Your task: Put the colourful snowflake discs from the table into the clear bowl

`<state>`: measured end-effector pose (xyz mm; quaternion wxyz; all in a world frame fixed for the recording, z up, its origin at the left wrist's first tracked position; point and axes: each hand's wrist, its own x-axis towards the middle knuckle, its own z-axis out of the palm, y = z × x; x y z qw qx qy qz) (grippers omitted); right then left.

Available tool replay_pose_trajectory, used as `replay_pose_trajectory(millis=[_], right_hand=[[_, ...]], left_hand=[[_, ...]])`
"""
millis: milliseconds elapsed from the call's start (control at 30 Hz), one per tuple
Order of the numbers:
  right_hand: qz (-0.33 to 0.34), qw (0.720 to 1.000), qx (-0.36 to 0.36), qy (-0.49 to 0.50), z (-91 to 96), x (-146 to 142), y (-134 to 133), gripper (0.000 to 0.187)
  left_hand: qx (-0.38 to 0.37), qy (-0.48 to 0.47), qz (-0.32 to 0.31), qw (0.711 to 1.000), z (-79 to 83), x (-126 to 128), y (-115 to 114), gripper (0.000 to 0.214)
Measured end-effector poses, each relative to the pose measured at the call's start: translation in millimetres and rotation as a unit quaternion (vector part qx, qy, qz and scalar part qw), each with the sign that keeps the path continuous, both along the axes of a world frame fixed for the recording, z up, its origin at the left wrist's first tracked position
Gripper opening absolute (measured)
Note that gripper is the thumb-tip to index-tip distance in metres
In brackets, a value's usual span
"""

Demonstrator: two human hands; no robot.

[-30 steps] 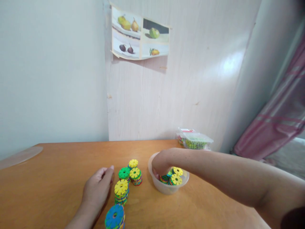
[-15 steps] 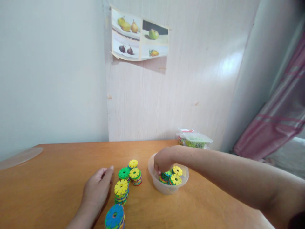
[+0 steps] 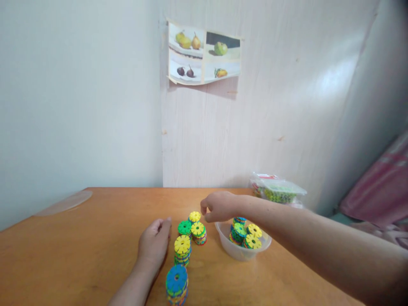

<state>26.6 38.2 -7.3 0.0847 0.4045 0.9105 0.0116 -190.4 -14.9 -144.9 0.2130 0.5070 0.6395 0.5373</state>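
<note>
Right hand (image 3: 219, 207): released, fingers curled with thumb apart, hovering between the bowl (image 3: 239, 253) and the farthest stack (image 3: 194, 217).
Left hand (image 3: 154, 242): loosely curled, released, resting on the desk (image 3: 105, 246).
Disc stacks (image 3: 182, 245): five beside the left hand, notched with centre holes, topped yellow, green or blue, straggling toward the desk's back edge; others inside the translucent bowl.
Clear boxes (image 3: 282, 192): near the back edge; red-and-white label (image 3: 267, 176) too small to read.
</note>
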Motion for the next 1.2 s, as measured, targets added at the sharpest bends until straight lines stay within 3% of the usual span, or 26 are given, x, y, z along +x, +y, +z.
replay_pose_trajectory(millis=[267,700,1000,1200], right_hand=[[0.025,0.999,-0.015,-0.025,-9.6,-22.4,-7.1,0.064],[0.022,0.999,-0.011,-0.043,-11.9,-28.3,-11.3,0.059],[-0.035,0.999,0.007,0.021,15.7,27.5,-17.9,0.054],[-0.077,0.997,0.005,-0.001,7.0,69.6,-22.1,0.049]], left_hand=[[0.011,-0.002,0.005,1.0,-0.4,2.2,-0.3,0.045],[0.014,0.012,0.005,1.0,0.5,2.4,-1.3,0.044],[0.002,0.002,-0.003,1.0,-1.6,-0.2,0.6,0.044],[0.006,0.025,0.003,1.0,3.3,0.6,-1.4,0.046]])
